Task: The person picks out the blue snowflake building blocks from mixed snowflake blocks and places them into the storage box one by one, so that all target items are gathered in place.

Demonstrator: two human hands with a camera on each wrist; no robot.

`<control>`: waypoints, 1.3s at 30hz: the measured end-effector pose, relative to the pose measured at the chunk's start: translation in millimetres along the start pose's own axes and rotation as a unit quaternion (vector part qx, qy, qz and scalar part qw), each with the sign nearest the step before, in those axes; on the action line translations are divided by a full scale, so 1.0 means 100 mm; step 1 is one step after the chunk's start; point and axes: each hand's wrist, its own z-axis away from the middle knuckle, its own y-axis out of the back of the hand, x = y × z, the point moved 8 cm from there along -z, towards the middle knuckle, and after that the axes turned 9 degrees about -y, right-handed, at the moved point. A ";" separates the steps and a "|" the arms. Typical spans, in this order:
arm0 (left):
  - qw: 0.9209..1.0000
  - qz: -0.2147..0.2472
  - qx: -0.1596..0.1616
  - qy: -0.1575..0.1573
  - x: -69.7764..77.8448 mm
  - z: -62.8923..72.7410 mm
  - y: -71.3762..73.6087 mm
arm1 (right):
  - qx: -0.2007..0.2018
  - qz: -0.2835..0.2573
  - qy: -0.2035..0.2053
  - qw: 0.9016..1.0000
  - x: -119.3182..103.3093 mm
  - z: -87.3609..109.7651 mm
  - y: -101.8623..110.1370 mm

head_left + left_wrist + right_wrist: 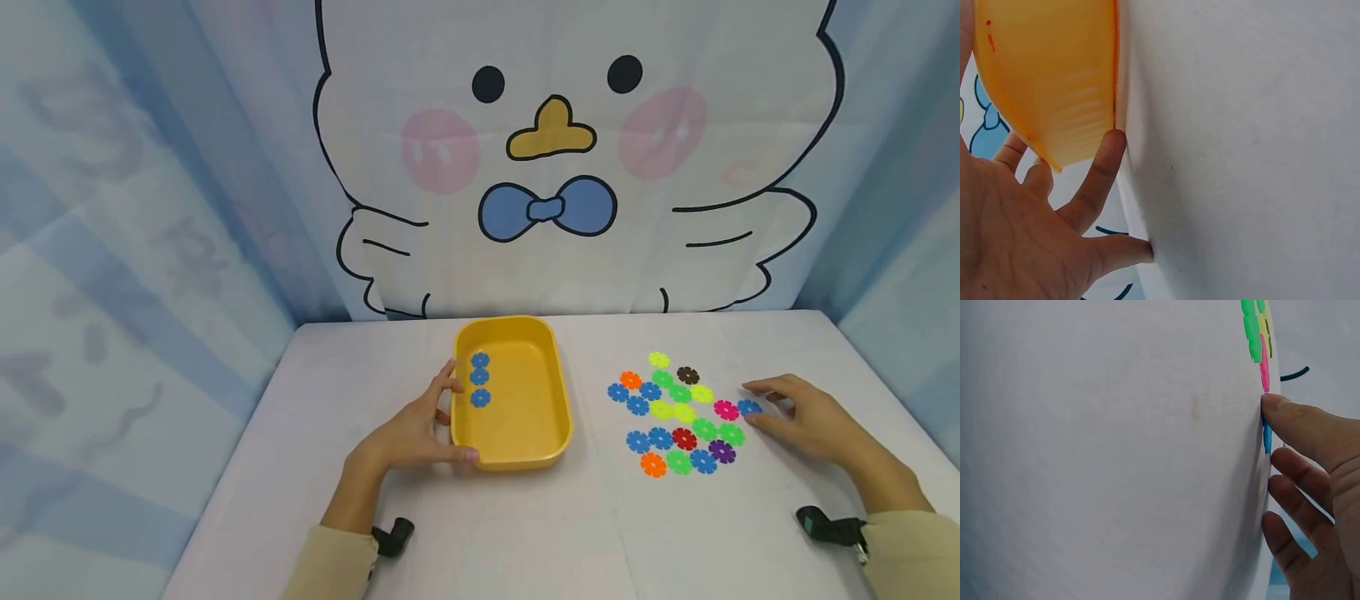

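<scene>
A shallow yellow tray [525,400] stands on the table with three blue notched discs [480,377] in a column along its left side. My left hand [408,429] holds the tray's left side, thumb at the near corner and fingers farther up the wall. In the left wrist view, two fingers reach past the tray's rim and another touches low on its wall. To the right, my right hand [813,421] touches a blue disc [748,407] with the thumb. The right wrist view shows this blue disc [1267,434] flat on the table, the other fingers spread beside it.
Several loose notched discs lie spread right of the tray: green [679,462], orange [653,465], yellow [684,413], pink [726,409], purple [722,452], red [684,438], brown [687,375] and more blue. A printed curtain [547,275] rises behind the white table [540,533].
</scene>
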 end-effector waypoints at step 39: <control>1.000 -0.004 -0.002 0.008 -0.02 0.00 -0.01 | -0.048 -0.055 -0.033 0.997 0.08 0.06 -0.03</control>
